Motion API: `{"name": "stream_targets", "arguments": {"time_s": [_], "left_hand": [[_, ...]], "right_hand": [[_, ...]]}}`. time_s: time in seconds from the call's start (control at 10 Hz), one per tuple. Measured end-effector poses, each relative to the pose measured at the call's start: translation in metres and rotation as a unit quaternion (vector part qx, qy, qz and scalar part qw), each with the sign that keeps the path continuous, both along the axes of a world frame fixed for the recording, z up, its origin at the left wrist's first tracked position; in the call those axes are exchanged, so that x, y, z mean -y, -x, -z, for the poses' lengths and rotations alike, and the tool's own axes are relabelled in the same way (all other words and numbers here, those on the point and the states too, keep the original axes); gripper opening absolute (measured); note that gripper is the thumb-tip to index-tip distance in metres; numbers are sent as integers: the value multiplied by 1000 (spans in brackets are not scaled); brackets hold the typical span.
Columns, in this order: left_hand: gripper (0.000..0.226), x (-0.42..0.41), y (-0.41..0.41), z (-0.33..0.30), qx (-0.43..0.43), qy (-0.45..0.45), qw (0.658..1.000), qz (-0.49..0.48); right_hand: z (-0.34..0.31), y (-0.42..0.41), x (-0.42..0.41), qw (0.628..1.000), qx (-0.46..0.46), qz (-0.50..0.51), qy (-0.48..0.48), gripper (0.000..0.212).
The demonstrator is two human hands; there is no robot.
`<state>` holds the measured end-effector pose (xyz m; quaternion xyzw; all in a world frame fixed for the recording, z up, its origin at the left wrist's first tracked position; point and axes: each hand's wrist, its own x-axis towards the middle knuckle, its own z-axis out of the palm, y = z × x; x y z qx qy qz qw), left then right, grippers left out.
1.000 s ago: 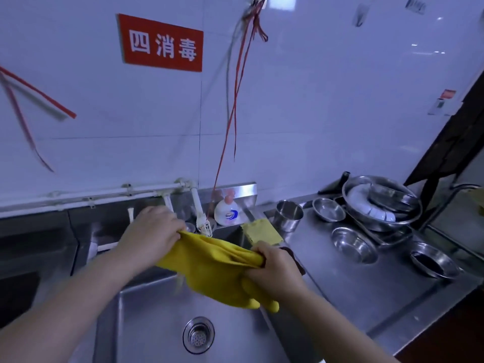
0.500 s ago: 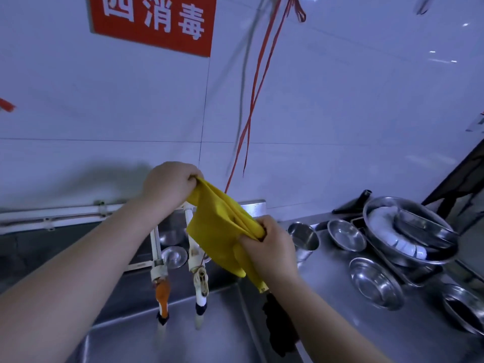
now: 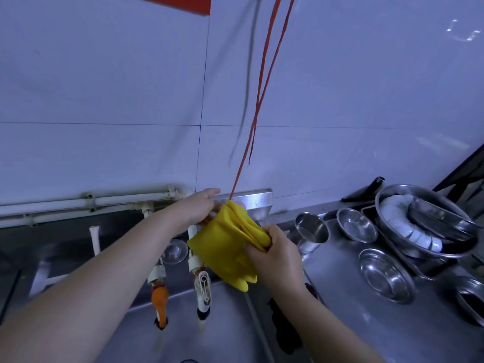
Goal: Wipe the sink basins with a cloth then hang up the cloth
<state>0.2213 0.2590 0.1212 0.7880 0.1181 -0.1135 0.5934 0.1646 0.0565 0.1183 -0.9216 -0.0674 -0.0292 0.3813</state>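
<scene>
two hands of yours are closed on the yellow cloth (image 3: 230, 247), which you hold up in the air above the sink basin (image 3: 225, 323), just in front of the taps. your right hand (image 3: 277, 254) grips the bunched right edge of the cloth in a tight fist; your left hand (image 3: 199, 209) pinches its upper left corner, with the forefinger stretched out straight. below the cloth, a white tap (image 3: 203, 286) and an orange tap (image 3: 160, 302) hang over the basin. a dark rag (image 3: 284, 326) lies on the basin's right rim, under your right forearm. right of the cloth, on the steel desk (image 3: 340, 310), stand a steel cup (image 3: 311, 233), several small steel bowls (image 3: 385, 275) and a large steel basin (image 3: 424, 221) full of dishes. behind the cloth, red strings (image 3: 262, 87) hang down the white tiled wall (image 3: 104, 100), one reaching the cloth's top edge.
</scene>
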Motion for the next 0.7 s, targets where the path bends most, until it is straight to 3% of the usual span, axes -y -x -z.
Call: {"name": "stream_targets", "arguments": {"time_s": [0.1,0.2,0.3,0.4,0.5,0.7], "left_hand": [[24,-3,8,5,1,6,1000,-16],[29,-3,21,6,4,30,1000,1],[40,-2,35,8,-21,26,999,20],[41,-5,46,14,-5,-3,1000,-5],[31,-7,60,15,33,34,998,-44],[16,-13,93,18,85,-77,993,-9]], "right_hand": [[9,-8,2,1000,-17,-7,13,26],[22,-17,3,996,-17,3,89,48],[32,-19,2,996,-26,22,84,59],[37,-17,3,997,-19,33,63,60],[42,-11,7,997,-22,22,64,54],[49,7,19,984,-41,-68,162,34]]}}
